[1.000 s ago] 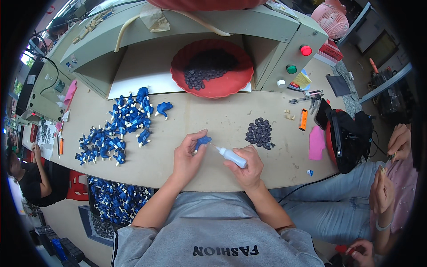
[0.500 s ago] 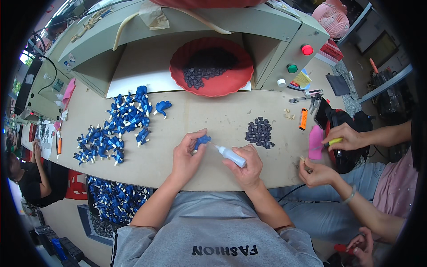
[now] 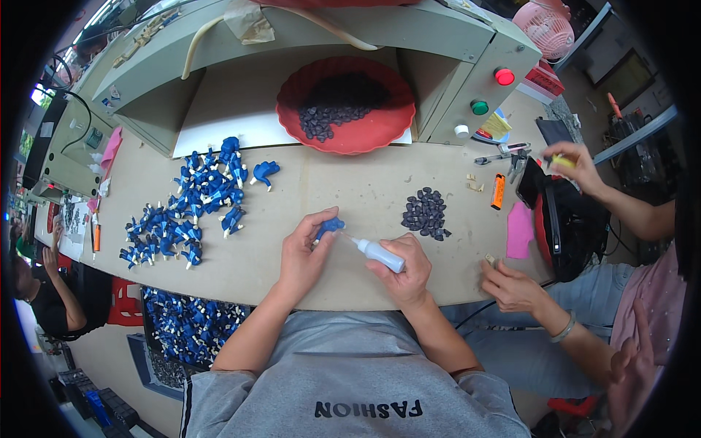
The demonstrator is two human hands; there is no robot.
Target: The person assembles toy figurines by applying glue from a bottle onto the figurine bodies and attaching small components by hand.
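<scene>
Between thumb and fingers, my left hand pinches a small blue figurine part above the table. My right hand is wrapped round a pale squeeze bottle with a thin nozzle. The nozzle points left at the figurine part, its tip very close; whether they touch I cannot tell. To the right of the bottle lies a pile of small dark pieces. On the left are many blue and white figurine parts, and one lone blue part sits just right of them.
A red scalloped plate of dark pieces rests inside the grey machine ahead. At right, a co-worker's hands reach over the table near a pink cloth and an orange lighter. A bin of blue parts stands lower left.
My hands, the bottle and the blue part stay nearly in place. The co-worker's hand with the yellow-handled tool has risen away from their other hand, which has shifted slightly left.
</scene>
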